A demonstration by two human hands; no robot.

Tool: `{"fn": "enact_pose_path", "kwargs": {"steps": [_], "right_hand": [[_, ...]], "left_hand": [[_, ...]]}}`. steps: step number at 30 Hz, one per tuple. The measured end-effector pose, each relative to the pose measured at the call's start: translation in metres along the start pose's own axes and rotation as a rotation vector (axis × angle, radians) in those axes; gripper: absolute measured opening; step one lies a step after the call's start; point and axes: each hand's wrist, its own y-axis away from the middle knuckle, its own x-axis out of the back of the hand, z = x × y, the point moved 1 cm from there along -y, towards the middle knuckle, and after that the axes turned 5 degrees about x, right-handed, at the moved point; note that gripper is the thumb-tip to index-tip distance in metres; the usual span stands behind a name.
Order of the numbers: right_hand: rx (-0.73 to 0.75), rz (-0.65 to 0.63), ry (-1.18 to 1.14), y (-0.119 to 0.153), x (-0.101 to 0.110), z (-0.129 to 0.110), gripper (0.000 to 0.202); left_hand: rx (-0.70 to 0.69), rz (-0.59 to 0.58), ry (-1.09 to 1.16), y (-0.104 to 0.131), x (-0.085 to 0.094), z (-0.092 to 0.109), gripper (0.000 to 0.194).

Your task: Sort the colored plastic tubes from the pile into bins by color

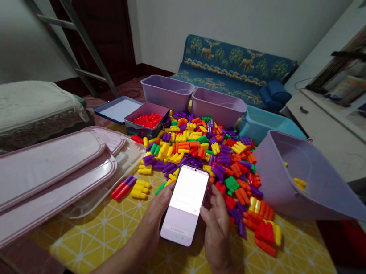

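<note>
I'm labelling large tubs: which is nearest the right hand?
The purple tub to the right of that right hand, with yellow pieces inside; two other purple tubs and the turquoise tub stand farther back.

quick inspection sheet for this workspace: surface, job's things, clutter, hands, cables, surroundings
Surface: table, yellow patterned cloth
Job's things: phone, screen lit; loose coloured pieces spread beyond it
Clutter: pink lids overlapping at left; three tubs at back; another at right holding a few yellow pieces; box of red pieces
Hands: left hand grips phone; right hand at its right edge
Cables: apparent thin cord right of sofa
Surroundings: ladder, door, drawers
</note>
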Motion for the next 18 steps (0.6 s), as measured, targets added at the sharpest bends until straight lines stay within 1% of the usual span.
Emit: {"fn": "enact_pose_path", "kwargs": {"steps": [3, 5, 6, 8, 10, 12, 13, 15, 18], "right_hand": [[0.02, 0.015, 0.054, -0.001, 0.001, 0.0, 0.056], [0.066, 0.036, 0.151, -0.001, 0.001, -0.004, 0.058], [0.118, 0.052, 0.242, -0.001, 0.0, -0.007, 0.058], [0.299, 0.058, 0.504, 0.001, 0.0, -0.016, 0.059], [0.514, -0.017, 0.781, 0.003, -0.002, -0.025, 0.062], [0.662, -0.138, 0.971, 0.005, -0.005, -0.031, 0.067], [0.692, -0.191, 1.025, 0.006, -0.006, -0.033, 0.068], [0.698, -0.262, 1.094, 0.007, -0.008, -0.033, 0.07], [0.685, -0.304, 1.144, 0.006, -0.011, -0.031, 0.07]], "left_hand": [[-0.002, 0.01, 0.005, 0.0, -0.002, 0.001, 0.058], [0.003, 0.006, 0.005, 0.001, -0.002, 0.002, 0.058], [0.007, 0.002, 0.0, 0.001, -0.002, 0.002, 0.058], [0.018, -0.003, -0.015, 0.001, -0.002, 0.001, 0.056], [0.021, -0.004, -0.022, 0.001, 0.001, -0.001, 0.054], [0.009, -0.002, -0.023, 0.001, 0.005, -0.004, 0.051], [-0.003, 0.002, -0.029, 0.001, 0.008, -0.006, 0.049], [-0.025, 0.004, -0.053, 0.0, 0.013, -0.008, 0.046], [-0.021, -0.005, -0.05, 0.0, 0.017, -0.011, 0.046]]}}
